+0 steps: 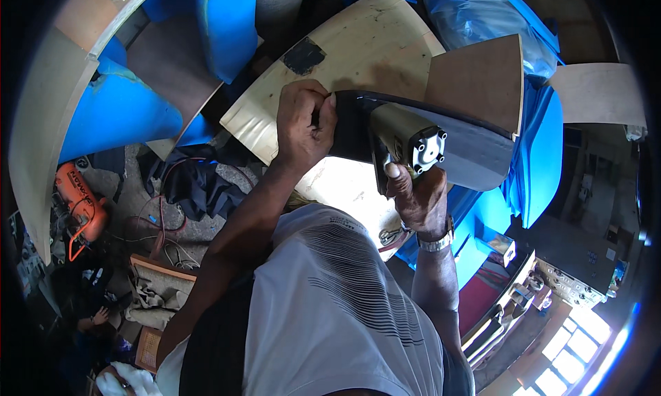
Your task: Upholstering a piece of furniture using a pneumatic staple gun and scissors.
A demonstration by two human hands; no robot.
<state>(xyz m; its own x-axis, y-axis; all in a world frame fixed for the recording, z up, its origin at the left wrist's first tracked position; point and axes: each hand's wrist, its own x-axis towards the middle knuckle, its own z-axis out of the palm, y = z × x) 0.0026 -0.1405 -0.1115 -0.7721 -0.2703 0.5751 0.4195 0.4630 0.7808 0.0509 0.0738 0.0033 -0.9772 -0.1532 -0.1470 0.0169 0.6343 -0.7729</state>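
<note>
Left hand (303,124) is just left of centre, upper half of frame: fingers curled, thumb and forefinger pinching the left end of the dark covered panel (475,152). Panel runs from upper centre to right of centre, curved, black at the left end, greyer at the right. Right hand (421,198), right of centre, is wrapped round the olive-gold power tool (399,129), thumb up along its near side; round end cap with bolts faces up. Tool sits over the panel; nose is hidden, so can't tell if it touches. Metal-band watch (437,240) on right wrist. Cream board (365,45) behind, upper centre; brown plywood piece (475,79) stands at the panel's far edge. Blue sheets (540,155) right, orange tank (81,202) at left edge, another person's hand (100,316) lower left.
</note>
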